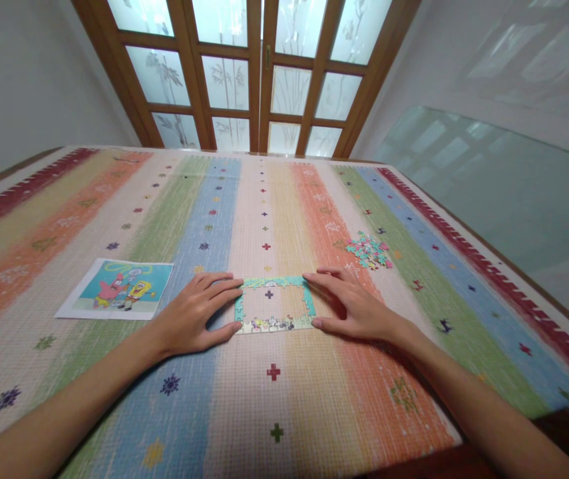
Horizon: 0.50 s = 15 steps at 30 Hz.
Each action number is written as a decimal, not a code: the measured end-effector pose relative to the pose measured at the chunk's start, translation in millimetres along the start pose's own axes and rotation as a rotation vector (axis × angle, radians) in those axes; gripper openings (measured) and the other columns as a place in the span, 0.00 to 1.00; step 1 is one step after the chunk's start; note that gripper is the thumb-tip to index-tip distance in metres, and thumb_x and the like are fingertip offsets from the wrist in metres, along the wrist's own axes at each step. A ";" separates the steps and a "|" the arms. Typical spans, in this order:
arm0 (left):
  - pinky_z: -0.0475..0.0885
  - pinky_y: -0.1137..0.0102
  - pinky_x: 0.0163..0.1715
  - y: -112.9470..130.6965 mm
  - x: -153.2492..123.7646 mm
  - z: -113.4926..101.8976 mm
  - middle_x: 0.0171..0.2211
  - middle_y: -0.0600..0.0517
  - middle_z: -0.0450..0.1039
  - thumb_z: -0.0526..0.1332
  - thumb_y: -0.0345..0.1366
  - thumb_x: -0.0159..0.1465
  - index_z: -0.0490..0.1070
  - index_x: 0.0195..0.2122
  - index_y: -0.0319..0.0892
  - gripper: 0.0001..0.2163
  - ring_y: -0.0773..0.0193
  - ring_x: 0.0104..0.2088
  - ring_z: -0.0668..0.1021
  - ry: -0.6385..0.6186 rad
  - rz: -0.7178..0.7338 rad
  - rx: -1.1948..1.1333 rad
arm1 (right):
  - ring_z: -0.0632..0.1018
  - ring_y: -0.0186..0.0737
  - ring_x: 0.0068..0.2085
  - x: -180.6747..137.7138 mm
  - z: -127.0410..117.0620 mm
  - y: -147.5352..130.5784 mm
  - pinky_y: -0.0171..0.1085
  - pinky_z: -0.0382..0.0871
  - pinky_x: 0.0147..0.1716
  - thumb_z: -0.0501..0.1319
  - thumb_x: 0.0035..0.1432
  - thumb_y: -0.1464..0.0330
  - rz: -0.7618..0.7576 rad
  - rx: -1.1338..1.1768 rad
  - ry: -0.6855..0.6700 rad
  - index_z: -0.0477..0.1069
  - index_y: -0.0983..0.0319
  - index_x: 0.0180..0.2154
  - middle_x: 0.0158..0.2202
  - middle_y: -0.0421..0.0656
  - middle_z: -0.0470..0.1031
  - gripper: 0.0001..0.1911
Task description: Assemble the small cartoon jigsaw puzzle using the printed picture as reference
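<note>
A rectangular border of joined jigsaw pieces (277, 324) lies flat on the striped tablecloth, turquoise at the top and sides and pale with small figures along the bottom. The tablecloth shows through its middle. My left hand (197, 311) holds its left side, fingertips at the upper corner and thumb at the lower corner. On the opposite side, my right hand (354, 306) grips the right edge the same way, fingers above and thumb below. Left of my left hand is a printed cartoon picture (124, 289) with a pink starfish and a yellow sponge figure.
A heap of loose jigsaw pieces (368, 251), mostly turquoise and pink, sits on the right beyond my right hand. The striped tablecloth (244, 412) covers the table. Wooden doors with frosted panes (231, 83) stand behind the far edge.
</note>
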<state>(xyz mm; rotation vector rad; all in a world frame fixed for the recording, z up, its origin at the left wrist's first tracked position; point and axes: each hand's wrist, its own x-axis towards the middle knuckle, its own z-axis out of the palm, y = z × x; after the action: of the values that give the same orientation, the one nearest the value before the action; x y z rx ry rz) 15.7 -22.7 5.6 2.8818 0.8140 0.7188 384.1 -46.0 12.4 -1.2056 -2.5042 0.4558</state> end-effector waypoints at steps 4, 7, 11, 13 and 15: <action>0.69 0.52 0.57 -0.4 0.2 0.7 0.57 0.43 0.76 0.62 0.42 0.68 0.70 0.57 0.42 0.18 0.48 0.57 0.75 0.010 0.004 -0.007 | 0.66 0.61 0.64 -0.2 0.9 0.5 0.62 0.66 0.61 0.66 0.61 0.54 -0.009 -0.003 0.002 0.59 0.58 0.69 0.62 0.55 0.69 0.39; 0.69 0.52 0.57 -0.5 0.7 0.3 0.57 0.44 0.76 0.62 0.42 0.68 0.70 0.57 0.43 0.18 0.48 0.57 0.75 0.011 0.007 -0.016 | 0.66 0.61 0.64 0.1 1.4 0.7 0.62 0.66 0.61 0.66 0.61 0.55 -0.016 -0.003 0.011 0.59 0.59 0.69 0.63 0.55 0.69 0.40; 0.69 0.52 0.57 -0.6 1.2 -0.2 0.57 0.44 0.76 0.63 0.42 0.68 0.70 0.58 0.42 0.19 0.48 0.57 0.75 0.008 0.006 -0.025 | 0.66 0.61 0.64 0.6 1.8 0.5 0.62 0.66 0.61 0.67 0.60 0.54 -0.016 0.004 0.017 0.58 0.59 0.69 0.63 0.55 0.69 0.41; 0.68 0.52 0.57 -0.6 1.2 -0.2 0.57 0.44 0.76 0.62 0.42 0.68 0.70 0.58 0.43 0.19 0.48 0.58 0.75 0.008 0.005 -0.028 | 0.66 0.61 0.64 0.7 1.5 0.0 0.62 0.66 0.61 0.66 0.61 0.55 -0.020 0.008 0.014 0.58 0.59 0.70 0.63 0.55 0.69 0.41; 0.68 0.52 0.58 -0.6 1.0 -0.2 0.57 0.45 0.76 0.62 0.42 0.68 0.69 0.59 0.44 0.19 0.49 0.58 0.75 0.011 -0.001 -0.037 | 0.67 0.61 0.64 0.7 0.4 -0.4 0.63 0.67 0.61 0.66 0.62 0.55 -0.024 0.013 0.014 0.57 0.58 0.69 0.63 0.55 0.69 0.40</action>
<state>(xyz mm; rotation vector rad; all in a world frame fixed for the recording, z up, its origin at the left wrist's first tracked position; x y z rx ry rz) 16.1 -21.7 6.1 2.8470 0.7941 0.7426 383.2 -45.8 12.3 -1.1691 -2.4975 0.4558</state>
